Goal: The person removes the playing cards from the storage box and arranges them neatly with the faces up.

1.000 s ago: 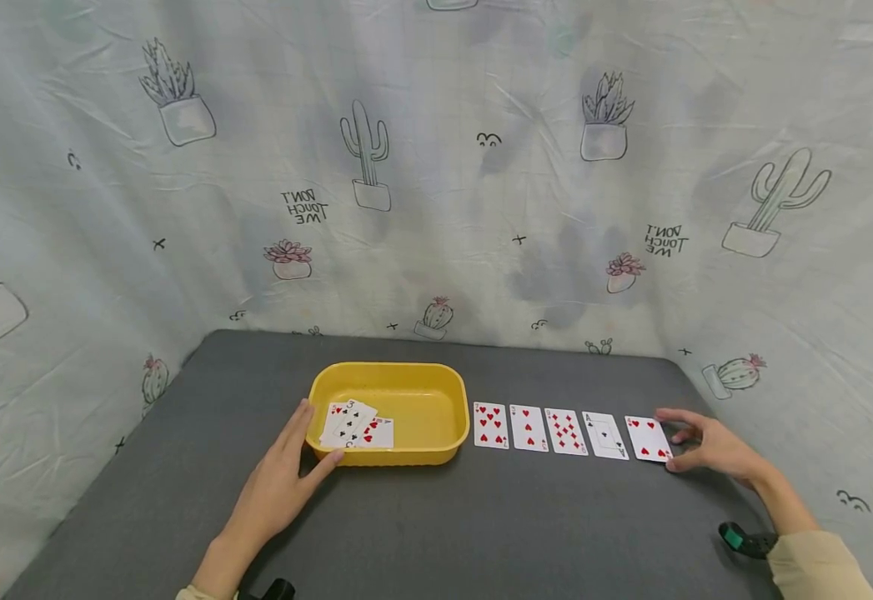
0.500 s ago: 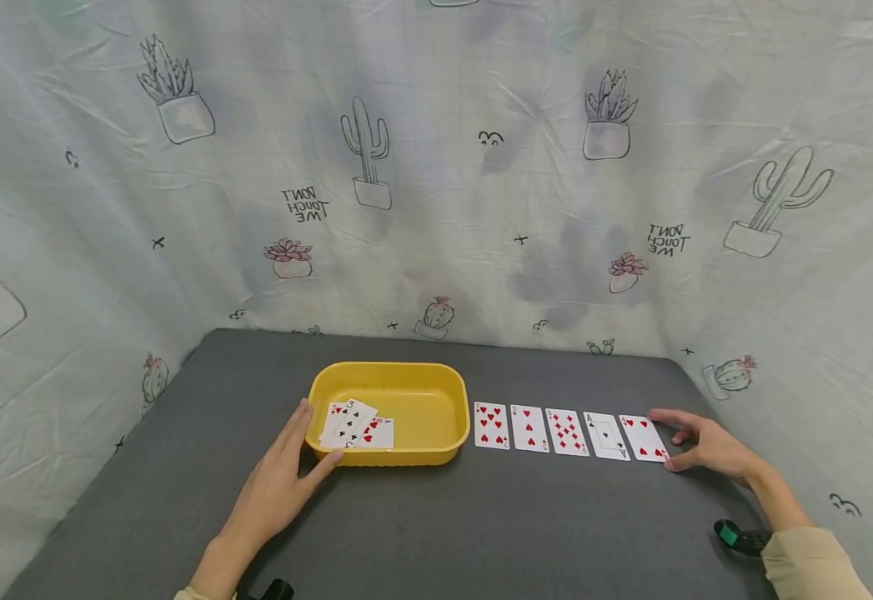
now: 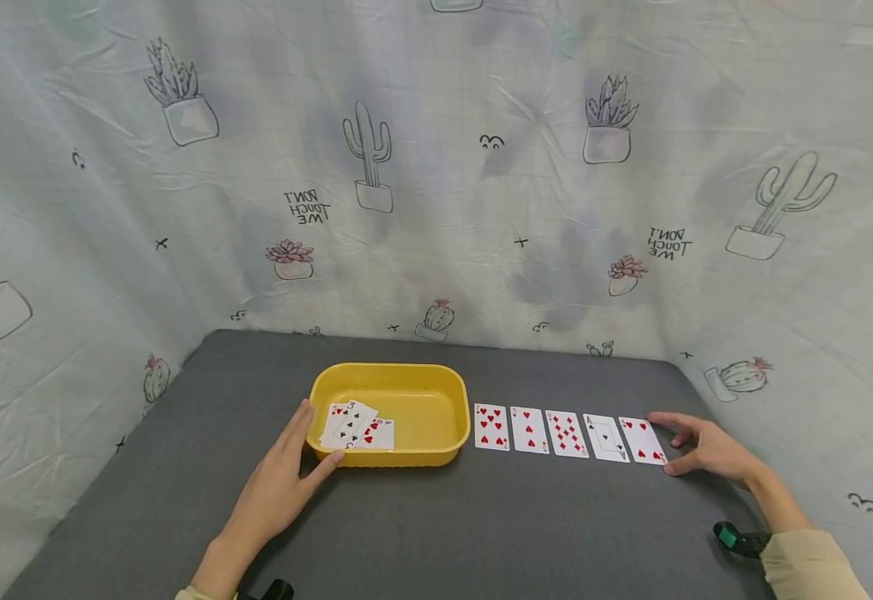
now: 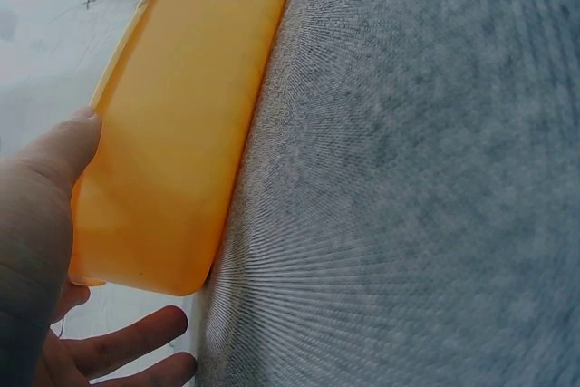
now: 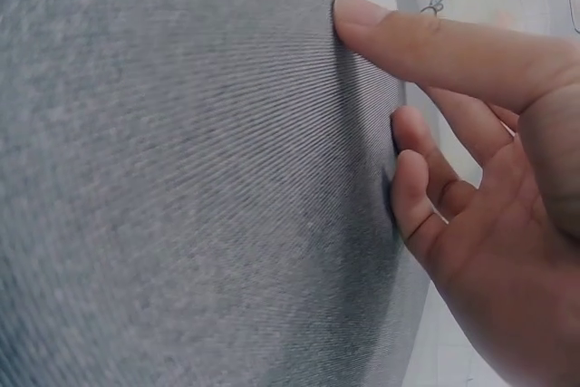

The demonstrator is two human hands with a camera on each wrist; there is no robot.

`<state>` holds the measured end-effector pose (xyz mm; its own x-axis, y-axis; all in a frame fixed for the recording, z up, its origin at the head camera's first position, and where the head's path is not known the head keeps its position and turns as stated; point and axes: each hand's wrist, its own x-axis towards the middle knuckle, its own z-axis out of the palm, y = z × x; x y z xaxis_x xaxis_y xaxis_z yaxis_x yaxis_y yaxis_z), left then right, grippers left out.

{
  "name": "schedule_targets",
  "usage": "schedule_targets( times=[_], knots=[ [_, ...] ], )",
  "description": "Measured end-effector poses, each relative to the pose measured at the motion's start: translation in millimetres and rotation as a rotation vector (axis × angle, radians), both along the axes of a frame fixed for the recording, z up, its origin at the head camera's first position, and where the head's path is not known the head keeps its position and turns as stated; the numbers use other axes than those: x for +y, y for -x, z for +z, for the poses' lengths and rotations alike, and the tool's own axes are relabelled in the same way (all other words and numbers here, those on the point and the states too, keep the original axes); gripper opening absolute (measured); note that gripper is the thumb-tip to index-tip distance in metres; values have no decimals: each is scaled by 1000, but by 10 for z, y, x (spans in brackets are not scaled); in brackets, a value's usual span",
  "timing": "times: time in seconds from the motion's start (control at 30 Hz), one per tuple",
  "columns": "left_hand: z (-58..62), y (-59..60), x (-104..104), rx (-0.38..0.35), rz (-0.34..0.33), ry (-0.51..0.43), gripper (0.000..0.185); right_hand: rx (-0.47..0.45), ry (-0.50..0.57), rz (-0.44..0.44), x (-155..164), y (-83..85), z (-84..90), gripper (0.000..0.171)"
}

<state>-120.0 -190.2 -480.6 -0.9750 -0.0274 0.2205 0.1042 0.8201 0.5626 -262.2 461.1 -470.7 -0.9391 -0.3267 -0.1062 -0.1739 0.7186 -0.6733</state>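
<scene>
- Pale cloth printed with potted cacti [image 3: 366, 158] hangs behind and to both sides of a grey felt-covered counter [image 3: 421, 533]
- A yellow tub [image 3: 436, 396] sits on the counter left of centre; a few cards [image 3: 355, 427] lie face up in its near-left corner, a black three on top and red ones beneath
- The left hand [image 3: 278, 487] lies flat against the tub's near-left corner, fingers straight along the side wall and thumb against the front wall; it braces the tub and grips nothing, which the left wrist view confirms with the thumb tip [image 4: 77, 133] pressed to the yellow wall
- Five cards lie face up in a row [image 3: 567, 433] just right of the tub, each almost touching the next: three red, a black ace, then a red one at the end
- The right hand [image 3: 706, 450] rests at the far end of that row, fingers relaxed and spread; index and thumb tips meet the edges of the last red card [image 3: 644, 440] without pinching it. In the right wrist view one fingertip [image 5: 358, 15] presses down at the card's corner
- My read on the risks: a thin card flat on felt gives little edge to catch, so a fingertip may slide over it, or a push could drive it under or over the ace [image 3: 604, 437] and break up the row
- A firm nudge from the left hand could slide the light tub into the nearest card
</scene>
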Motion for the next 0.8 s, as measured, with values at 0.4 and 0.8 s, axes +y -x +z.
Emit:
schedule_targets(
  times=[0.4,0.8],
  knots=[
    [-4,-2,-8,-8,2,7,94,221,-52,42,-584,-146,332,66],
    [3,-3,-5,-15,-9,-7,94,471,196,185,-2107,-507,565,35]
  ],
)
